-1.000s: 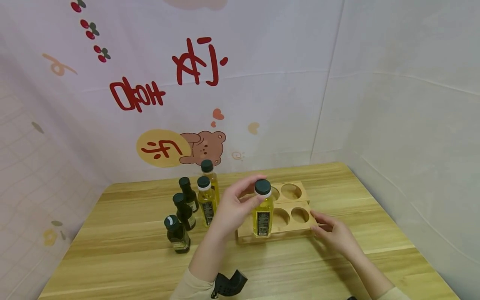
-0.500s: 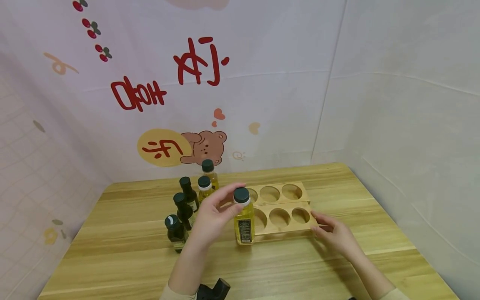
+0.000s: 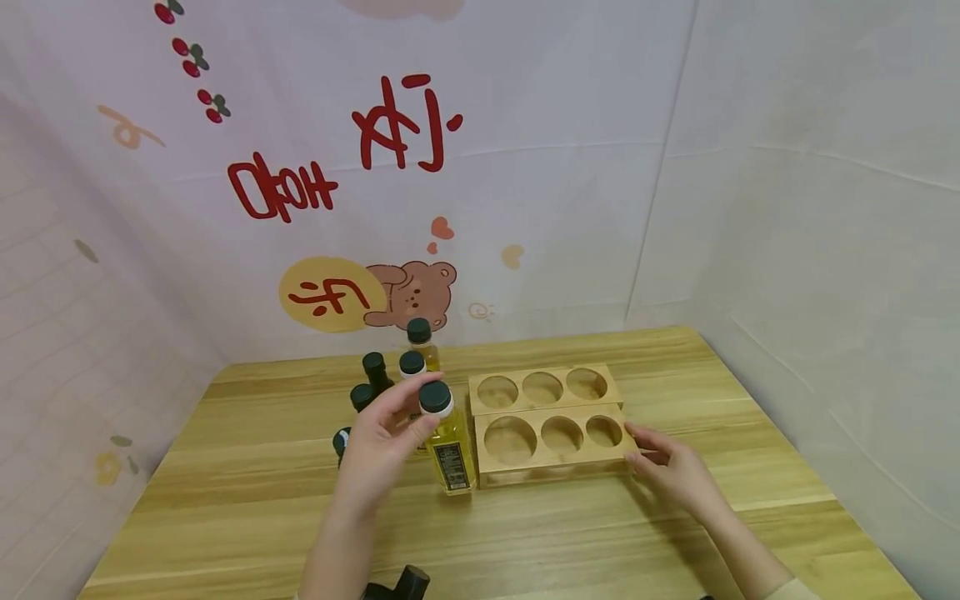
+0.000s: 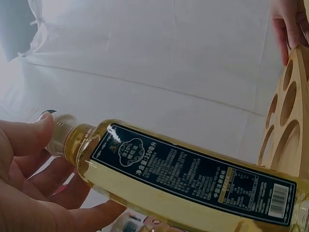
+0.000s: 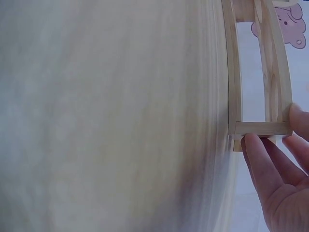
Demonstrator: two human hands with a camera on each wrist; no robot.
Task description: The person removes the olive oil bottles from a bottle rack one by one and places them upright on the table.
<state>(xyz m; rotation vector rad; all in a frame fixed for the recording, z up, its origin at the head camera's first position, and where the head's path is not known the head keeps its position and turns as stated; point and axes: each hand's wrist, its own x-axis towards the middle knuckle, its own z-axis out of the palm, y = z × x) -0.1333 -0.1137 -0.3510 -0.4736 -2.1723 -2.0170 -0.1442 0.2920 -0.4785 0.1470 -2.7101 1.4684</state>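
In the head view my left hand pinches a clear bottle of yellow oil by the neck, just below its dark green cap. The bottle leans slightly and hangs left of the two-tier wooden rack; whether its base touches the table cannot be told. Its dark label faces the left wrist camera. At the rack's right end, my right hand holds the corner, thumb on the upper edge and fingertips against the end panel. The rack has round holes in two rows, with no bottles in them.
Behind the left hand stand two more oil bottles, one nearer and one farther back. Several dark bottles are partly hidden by that hand. A printed white cloth hangs behind the wooden table.
My left hand has carried the oil bottle leftward from in front of the rack, uncovering its left holes. The bottle now tilts. My right hand stays at the rack's end.
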